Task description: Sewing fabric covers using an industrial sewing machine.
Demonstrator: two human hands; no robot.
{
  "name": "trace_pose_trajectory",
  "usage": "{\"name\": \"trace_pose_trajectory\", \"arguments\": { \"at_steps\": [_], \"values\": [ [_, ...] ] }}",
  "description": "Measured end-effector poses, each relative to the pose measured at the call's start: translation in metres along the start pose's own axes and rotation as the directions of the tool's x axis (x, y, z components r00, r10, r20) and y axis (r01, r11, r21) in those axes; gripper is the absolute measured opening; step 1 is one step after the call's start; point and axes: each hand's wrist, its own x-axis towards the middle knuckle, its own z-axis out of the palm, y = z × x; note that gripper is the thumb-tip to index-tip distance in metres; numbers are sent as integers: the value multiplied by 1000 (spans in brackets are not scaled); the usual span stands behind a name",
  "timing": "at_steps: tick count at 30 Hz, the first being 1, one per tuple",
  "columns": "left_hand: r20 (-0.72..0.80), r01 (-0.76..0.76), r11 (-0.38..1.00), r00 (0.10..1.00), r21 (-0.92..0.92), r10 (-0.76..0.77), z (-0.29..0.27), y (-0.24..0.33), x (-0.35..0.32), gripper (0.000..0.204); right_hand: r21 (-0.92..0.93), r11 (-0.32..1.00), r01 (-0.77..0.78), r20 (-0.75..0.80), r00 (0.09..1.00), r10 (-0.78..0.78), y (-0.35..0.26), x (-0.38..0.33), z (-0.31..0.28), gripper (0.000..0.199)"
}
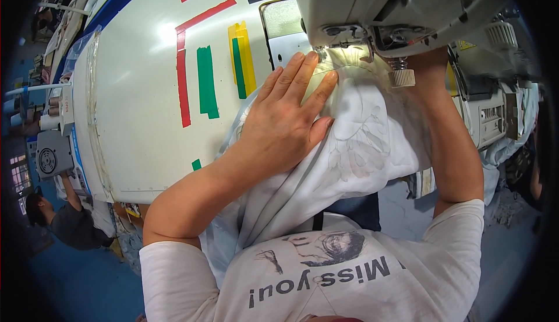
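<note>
My left hand (285,115) lies flat on a white cloth (361,147) with a grey leaf-like print, its fingers stretched toward the needle area of a sewing machine (349,7). The fingertips rest just left of the presser foot (319,54), on gathered cloth lit by the machine's lamp. Beyond the machine head's right side reaches my right hand (428,68); its fingers are hidden behind the head and the cloth. From the table edge the cloth hangs down into my lap.
Red tape (183,83), green tape (207,83) and yellow tape (247,60) mark the white table (137,112). A metal plate (285,48) lies left of the needle. At far left, another person (73,223) works near a grey box (54,154). More machines stand right.
</note>
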Motion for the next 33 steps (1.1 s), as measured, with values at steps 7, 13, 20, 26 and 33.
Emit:
{"name": "trace_pose_trajectory", "arguments": {
  "at_steps": [7, 13, 20, 26, 33],
  "values": [
    [-5, -6, 1000, 1000, 8, 6, 0, 0, 0, 61, -48, 998, 50, 31, 998, -49, -2, -1, -1, 23],
    [-8, -1, 1000, 1000, -3, 1, 1, -1, 0, 61, -21, 997, 68, 21, 997, -68, -1, 0, 0, 25],
    [7, 4, 1000, 1000, 3, -4, 2, -1, 0, 61, -172, 964, 205, 43, 979, -201, -3, 3, -1, 25],
    [-12, -7, 1000, 1000, -1, 7, 2, -3, -1, 61, -140, 940, -312, 347, 874, 341, -24, -1, -4, 35],
    [-25, -18, 1000, 1000, -20, 18, 1, -5, 1, 61, -219, 928, -303, 527, 764, 373, -17, -3, -2, 22]
  ]
}}
